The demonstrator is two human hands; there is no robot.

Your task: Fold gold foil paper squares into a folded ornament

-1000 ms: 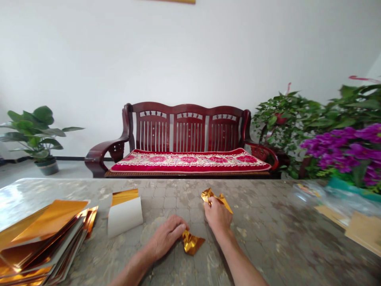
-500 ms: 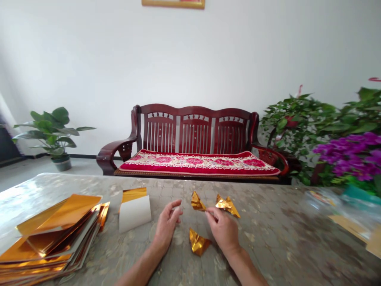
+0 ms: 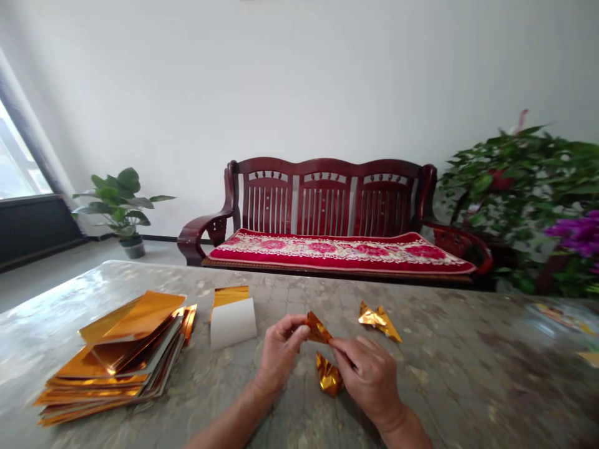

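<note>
Both hands hold one folded gold foil paper piece (image 3: 319, 328) above the table. My left hand (image 3: 281, 349) pinches its left corner between thumb and fingers. The opposite corner is gripped in the fingertips of my right hand (image 3: 367, 371). Just below, a second folded gold foil paper piece (image 3: 329, 375) lies on the table, partly behind my right hand. A third folded gold piece (image 3: 380, 321) rests beyond my right hand, touched by neither hand.
At the left lies a loose stack of gold foil sheets (image 3: 135, 355). Beside it a curled sheet (image 3: 233, 323) shows its white back. A clear plastic package (image 3: 564, 319) is at the right. Past the table (image 3: 458, 374) stands a wooden bench (image 3: 327, 196), with potted plants (image 3: 124, 206) around.
My left hand has moved right and closed on the gold piece's left corner, which my right hand was touching. The piece is now lifted between both hands. The view has turned left.
</note>
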